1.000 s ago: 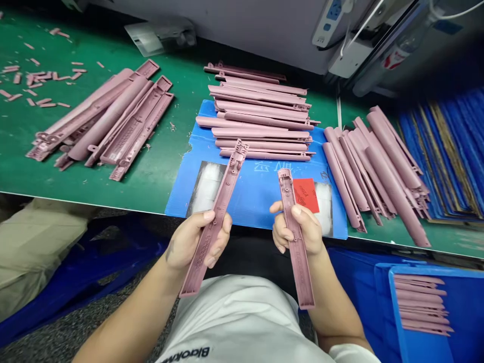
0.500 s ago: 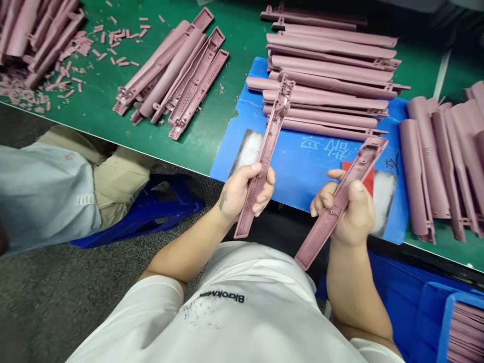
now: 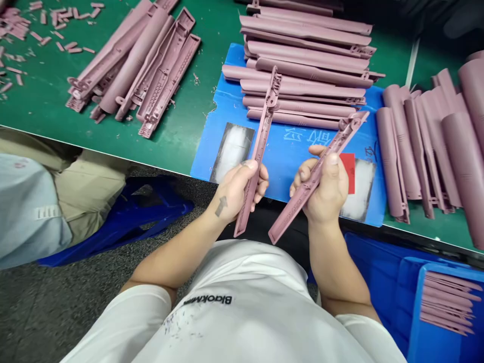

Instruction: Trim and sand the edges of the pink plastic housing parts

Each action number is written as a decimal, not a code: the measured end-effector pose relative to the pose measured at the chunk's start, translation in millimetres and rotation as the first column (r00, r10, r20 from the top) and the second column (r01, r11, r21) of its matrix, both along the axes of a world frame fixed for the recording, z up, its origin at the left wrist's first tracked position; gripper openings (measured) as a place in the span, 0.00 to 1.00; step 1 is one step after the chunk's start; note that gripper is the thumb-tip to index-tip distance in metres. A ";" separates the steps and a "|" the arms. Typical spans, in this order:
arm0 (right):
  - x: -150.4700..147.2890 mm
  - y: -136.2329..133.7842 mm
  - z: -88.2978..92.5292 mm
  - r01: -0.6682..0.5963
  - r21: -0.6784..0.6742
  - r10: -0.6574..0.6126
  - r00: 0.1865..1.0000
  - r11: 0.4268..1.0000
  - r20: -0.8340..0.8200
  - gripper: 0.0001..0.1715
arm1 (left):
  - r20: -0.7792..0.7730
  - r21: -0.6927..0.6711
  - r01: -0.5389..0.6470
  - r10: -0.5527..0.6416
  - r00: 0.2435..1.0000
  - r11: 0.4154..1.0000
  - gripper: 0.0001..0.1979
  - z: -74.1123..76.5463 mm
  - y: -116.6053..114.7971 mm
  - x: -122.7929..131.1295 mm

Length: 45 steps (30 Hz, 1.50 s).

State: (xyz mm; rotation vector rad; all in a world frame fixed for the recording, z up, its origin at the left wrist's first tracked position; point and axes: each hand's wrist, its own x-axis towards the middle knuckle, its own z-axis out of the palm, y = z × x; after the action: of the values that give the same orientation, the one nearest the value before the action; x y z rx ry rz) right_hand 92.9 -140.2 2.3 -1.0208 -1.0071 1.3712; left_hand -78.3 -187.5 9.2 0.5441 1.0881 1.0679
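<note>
My left hand (image 3: 242,189) is shut around a long, narrow pink moulded plastic strip (image 3: 262,131), which stands nearly upright with its lower end below my palm. My right hand (image 3: 325,184) grips a similar pink strip (image 3: 342,136) that slants up to the right, its thumb pressed on the ribbed inner face. The two strips are apart, and their lower ends lie close together. Both are held above the front of a blue corrugated mat (image 3: 287,161). Just beyond my right hand lies a small red card (image 3: 348,171).
Pink parts are stacked on the mat (image 3: 306,65), and more lie in piles to the left (image 3: 136,70) and right (image 3: 416,146) on a green bench (image 3: 204,116). Pink offcuts (image 3: 56,43) are scattered far left. A blue crate (image 3: 427,312) holds strips; a seated person's sleeve (image 3: 26,212) shows left.
The view has shifted slightly, moving the bench up and left. My hands have drawn closer together, and the right strip now slants less flatly, its lower end nearer the left strip.
</note>
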 end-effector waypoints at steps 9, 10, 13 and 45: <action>-18.2 6.7 -4.4 -0.024 0.038 0.026 0.997 0.999 -0.072 0.26 | -0.051 0.050 0.075 -0.072 0.996 0.996 0.25 -3.9 -6.1 15.9; -16.8 7.4 -5.2 -0.017 0.036 0.021 0.995 0.999 -0.102 0.27 | -0.048 0.045 0.074 -0.072 0.996 0.996 0.25 -3.7 -6.4 15.2; -12.3 8.8 -4.7 -0.001 0.056 0.008 0.990 0.998 -0.138 0.27 | -0.045 0.034 0.069 -0.067 0.997 0.997 0.26 -4.0 -7.4 12.5; -0.1 -0.2 51.8 0.195 0.501 -0.234 0.972 0.843 0.016 0.22 | -0.015 -0.096 0.103 -0.105 0.994 0.990 0.17 -4.2 -39.0 4.8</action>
State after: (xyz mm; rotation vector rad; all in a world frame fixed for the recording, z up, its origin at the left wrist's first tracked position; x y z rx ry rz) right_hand 92.8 -140.4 54.1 -0.7672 -1.1855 0.8251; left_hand -73.5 -226.4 5.0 0.5304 1.1105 0.9166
